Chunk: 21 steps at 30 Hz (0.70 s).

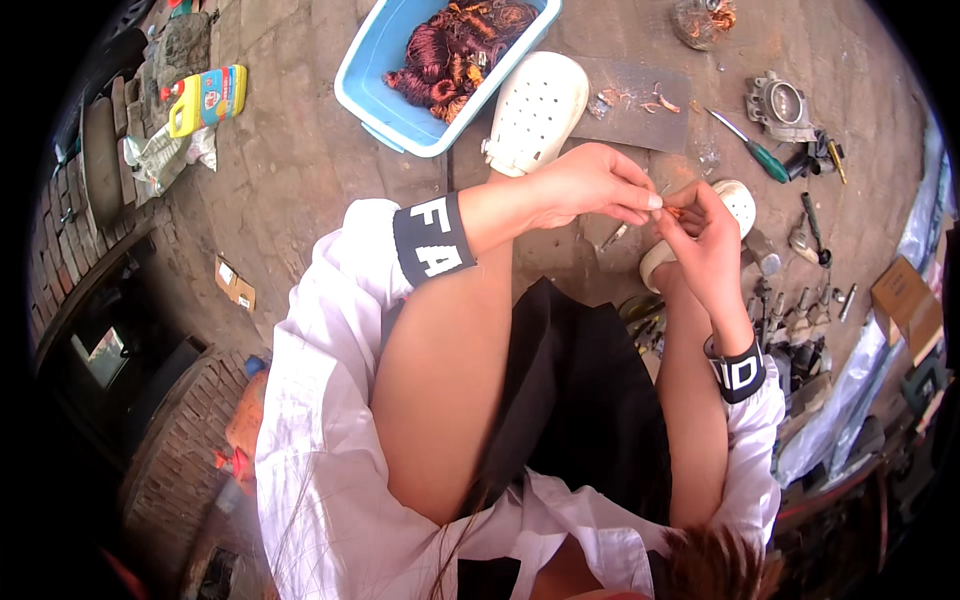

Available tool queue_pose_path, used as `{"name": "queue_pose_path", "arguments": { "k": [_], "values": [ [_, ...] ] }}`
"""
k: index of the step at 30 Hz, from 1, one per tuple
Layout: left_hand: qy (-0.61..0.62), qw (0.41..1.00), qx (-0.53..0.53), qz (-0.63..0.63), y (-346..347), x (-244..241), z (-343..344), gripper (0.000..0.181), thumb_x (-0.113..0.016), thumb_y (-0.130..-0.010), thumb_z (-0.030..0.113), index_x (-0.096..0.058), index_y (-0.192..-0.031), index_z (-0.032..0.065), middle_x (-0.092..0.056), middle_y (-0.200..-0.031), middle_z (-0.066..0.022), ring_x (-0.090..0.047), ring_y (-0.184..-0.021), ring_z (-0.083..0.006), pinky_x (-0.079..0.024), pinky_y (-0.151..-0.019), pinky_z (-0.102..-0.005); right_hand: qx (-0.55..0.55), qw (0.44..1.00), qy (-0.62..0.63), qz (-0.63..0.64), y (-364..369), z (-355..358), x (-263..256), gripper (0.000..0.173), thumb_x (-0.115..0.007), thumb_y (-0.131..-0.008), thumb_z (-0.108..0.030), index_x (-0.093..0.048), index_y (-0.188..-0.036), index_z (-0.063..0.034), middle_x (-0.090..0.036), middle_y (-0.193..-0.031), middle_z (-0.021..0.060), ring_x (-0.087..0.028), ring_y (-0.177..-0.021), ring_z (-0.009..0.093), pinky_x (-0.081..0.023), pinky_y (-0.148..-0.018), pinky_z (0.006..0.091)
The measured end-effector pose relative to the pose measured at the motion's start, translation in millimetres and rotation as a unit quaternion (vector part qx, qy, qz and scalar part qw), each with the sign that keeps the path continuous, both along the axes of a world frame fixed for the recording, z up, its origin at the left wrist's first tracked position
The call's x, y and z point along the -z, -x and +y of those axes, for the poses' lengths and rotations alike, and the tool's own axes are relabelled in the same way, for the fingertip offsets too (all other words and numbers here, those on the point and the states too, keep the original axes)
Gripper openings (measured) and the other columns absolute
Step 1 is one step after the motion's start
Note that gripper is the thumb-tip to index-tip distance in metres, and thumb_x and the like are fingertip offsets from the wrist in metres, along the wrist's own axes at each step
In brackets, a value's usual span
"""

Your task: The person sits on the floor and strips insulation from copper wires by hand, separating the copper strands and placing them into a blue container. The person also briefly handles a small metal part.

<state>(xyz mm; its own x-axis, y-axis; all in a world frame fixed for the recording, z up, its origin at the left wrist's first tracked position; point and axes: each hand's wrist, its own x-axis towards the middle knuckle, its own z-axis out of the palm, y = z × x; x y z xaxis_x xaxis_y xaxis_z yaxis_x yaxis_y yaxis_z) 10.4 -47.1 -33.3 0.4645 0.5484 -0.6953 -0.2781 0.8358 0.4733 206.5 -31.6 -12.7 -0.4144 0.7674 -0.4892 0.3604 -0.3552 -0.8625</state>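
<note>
My left hand [596, 187] reaches in from the left, its thumb and fingertips pinched together. They meet the fingertips of my right hand [703, 234], which curl around a small piece of copper wire [674, 212]. Both hands hold this piece above the floor, between my white clogs [536, 105]; my fingers partly hide it. Beyond the hands lies a dark flat plate [645, 124] with copper scraps [664, 101] on it. To its left, a blue plastic tub [360, 75] contains dark red and copper wire coils [435, 56].
A green-handled screwdriver [766, 159], a cast metal housing [784, 103] and a hammer head [765, 252] lie on the right. Behind them stands a clear jar [694, 34] with copper pieces. Several metal parts [802, 307] crowd my right leg. A yellow jug [214, 97] is far left.
</note>
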Motion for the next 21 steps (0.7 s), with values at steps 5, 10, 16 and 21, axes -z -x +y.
{"name": "queue_pose_path", "arguments": {
  "k": [5,10,16,21],
  "values": [
    [-0.024,0.999,0.0,0.041,6.0,-1.4,5.5,0.016,-0.07,-0.085,0.007,-0.067,-0.095,-0.0052,-0.069,-0.087,-0.0116,-0.067,-0.081,-0.0164,-0.056,-0.076,-0.0261,-0.035,0.995,-0.079,-0.05,9.7,0.4,-10.1,0.012,-0.067,-0.084,-0.001,-0.056,-0.087,0.0022,-0.066,-0.078,0.008,-0.067,-0.073,0.012,-0.053,-0.065,0.0251],
    [-0.026,0.996,0.01,0.089,5.3,-5.3,-0.4,0.015,-0.071,-0.084,0.007,-0.066,-0.091,-0.0049,-0.069,-0.085,-0.0119,-0.067,-0.076,-0.0164,-0.056,-0.071,-0.0254,-0.042,0.99,-0.109,-0.082,15.8,-11.0,-12.5,0.012,-0.067,-0.085,-0.001,-0.056,-0.085,0.0025,-0.066,-0.072,0.0115,-0.068,-0.068,0.016,-0.053,-0.061,0.0279],
    [0.007,0.996,0.002,0.084,9.6,5.6,-2.3,0.014,-0.07,-0.085,0.007,-0.065,-0.09,-0.0044,-0.068,-0.088,-0.0117,-0.066,-0.075,-0.0158,-0.056,-0.071,-0.0252,-0.051,0.987,-0.113,-0.106,19.8,-16.4,2.5,0.011,-0.066,-0.085,-0.002,-0.055,-0.085,0.0017,-0.066,-0.07,0.0123,-0.068,-0.067,0.02,-0.053,-0.06,0.0296],
    [0.033,0.996,-0.007,0.087,11.9,13.6,-10.4,0.017,-0.068,-0.087,0.009,-0.063,-0.096,-0.0044,-0.067,-0.094,-0.012,-0.066,-0.083,-0.0155,-0.056,-0.074,-0.025,-0.048,0.989,-0.097,-0.097,26.0,-16.9,13.3,0.012,-0.065,-0.085,-0.002,-0.053,-0.084,0.0021,-0.066,-0.07,0.0136,-0.069,-0.066,0.021,-0.053,-0.059,0.0305]
  ]
}}
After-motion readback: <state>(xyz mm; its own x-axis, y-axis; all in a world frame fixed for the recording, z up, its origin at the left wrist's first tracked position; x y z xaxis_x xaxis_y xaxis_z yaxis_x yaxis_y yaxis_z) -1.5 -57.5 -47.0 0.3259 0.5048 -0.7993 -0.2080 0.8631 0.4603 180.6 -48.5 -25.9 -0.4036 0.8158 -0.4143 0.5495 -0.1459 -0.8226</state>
